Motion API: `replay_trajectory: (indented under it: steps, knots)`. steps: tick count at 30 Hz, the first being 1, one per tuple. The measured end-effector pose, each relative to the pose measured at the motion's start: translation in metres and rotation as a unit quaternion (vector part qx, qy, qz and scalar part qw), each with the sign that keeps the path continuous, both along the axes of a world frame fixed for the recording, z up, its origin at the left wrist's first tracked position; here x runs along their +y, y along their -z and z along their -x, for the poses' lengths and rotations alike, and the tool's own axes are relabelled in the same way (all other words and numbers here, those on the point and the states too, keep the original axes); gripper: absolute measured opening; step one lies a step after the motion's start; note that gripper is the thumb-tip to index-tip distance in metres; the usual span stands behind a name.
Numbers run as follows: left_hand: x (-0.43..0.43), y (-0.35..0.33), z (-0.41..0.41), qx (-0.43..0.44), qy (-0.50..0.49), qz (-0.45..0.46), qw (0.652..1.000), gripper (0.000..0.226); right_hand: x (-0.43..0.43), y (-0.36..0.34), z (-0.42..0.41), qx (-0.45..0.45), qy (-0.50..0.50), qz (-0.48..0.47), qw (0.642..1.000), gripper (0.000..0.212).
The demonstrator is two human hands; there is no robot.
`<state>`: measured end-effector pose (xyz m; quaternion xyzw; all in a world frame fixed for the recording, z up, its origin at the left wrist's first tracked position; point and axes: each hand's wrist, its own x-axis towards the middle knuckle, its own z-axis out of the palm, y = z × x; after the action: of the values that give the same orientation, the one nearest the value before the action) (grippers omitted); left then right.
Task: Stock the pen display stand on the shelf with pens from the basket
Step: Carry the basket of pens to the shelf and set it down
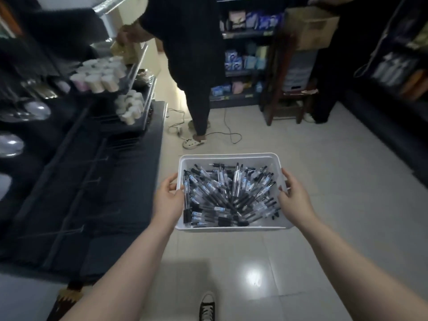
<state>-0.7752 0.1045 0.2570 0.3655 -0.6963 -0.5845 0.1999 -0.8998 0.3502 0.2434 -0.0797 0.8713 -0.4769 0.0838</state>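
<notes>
the task looks barely begun: the basket (231,155) is heaped with pens (231,195), clear barrels with dark caps lying criss-cross between the two sets of fingers, and none is in a finger pinch. i cannot pick out the stand anywhere in view, so all the stocking seems left to do; first the load has to reach it.

the left hand (168,200) grips the basket's left rim, thumb hooked over the edge and fingers curled against the outer wall. the right hand (295,198) grips the right rim the same way, thumb tip over the lip and the other fingers wrapped round the outside, mostly hidden. the basket seems carried level, off the ground, with nothing else touching it.

below the fingers is a pale glossy tiled floor (324,181), with a bright glare spot and a dark shoe (206,306) nearer the wearer. left of the left fingers run dark shelves (81,181) with wire dividers; further out that way are pale round tubs (97,75) and shiny ladles (34,111). beyond the fingertips another person (192,54) in dark clothes stands at those shelves, a cable (229,133) looped on the tiles by their feet. past the right fingers stands a wooden stool (284,105) with a box (310,28) above it. the room is dim and blurred at the edges.
</notes>
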Motion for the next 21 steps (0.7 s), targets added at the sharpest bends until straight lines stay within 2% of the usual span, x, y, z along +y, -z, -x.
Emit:
replay_trajectory:
  steps: [10,21]
  knots:
    - [0.040,0.005,0.166,0.007,0.211,0.012,0.977,0.039,0.074,0.005,0.054,0.011,0.209,-0.006,0.978,0.055]
    - [0.179,0.010,0.276,0.014,0.315,-0.006,0.949,0.036,0.204,0.001,0.094,-0.001,0.334,0.000,0.943,0.057]
